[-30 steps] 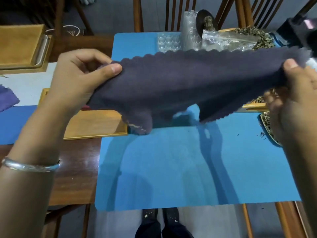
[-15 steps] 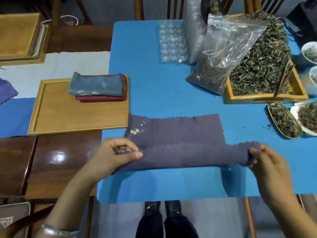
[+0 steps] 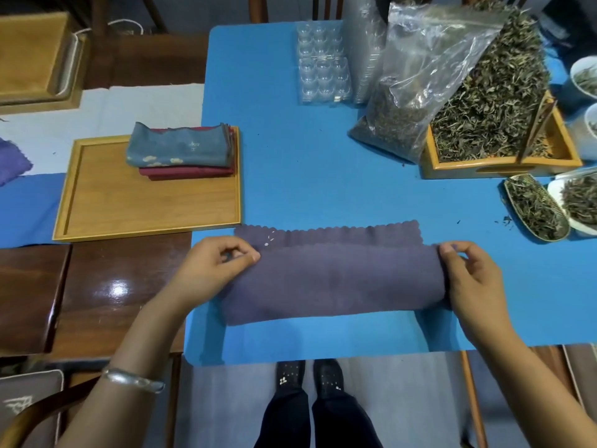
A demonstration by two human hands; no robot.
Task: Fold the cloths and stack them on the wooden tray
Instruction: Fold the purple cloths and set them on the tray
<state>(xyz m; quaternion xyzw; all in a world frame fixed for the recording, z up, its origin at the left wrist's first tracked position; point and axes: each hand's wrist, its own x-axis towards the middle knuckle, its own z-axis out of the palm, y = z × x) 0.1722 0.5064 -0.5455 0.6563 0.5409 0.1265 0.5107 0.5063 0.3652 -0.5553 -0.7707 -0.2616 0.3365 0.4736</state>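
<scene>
Folding one purple cloth (image 3: 326,279) at the blue mat's (image 3: 290,176) near edge.
Pinched at either end by left hand (image 3: 213,266) and right hand (image 3: 468,273); two folded cloths (image 3: 181,151) stacked in wooden tray's (image 3: 97,227) far right corner.

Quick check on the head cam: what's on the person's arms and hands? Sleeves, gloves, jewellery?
Both forearms are bare as far as the frame shows, with no sleeves in view. The left hand and right hand wear no gloves, and no rings are visible on the fingers. The only item worn is a plain silver metal bangle on the left wrist. No watch or band shows on the right wrist.
</scene>
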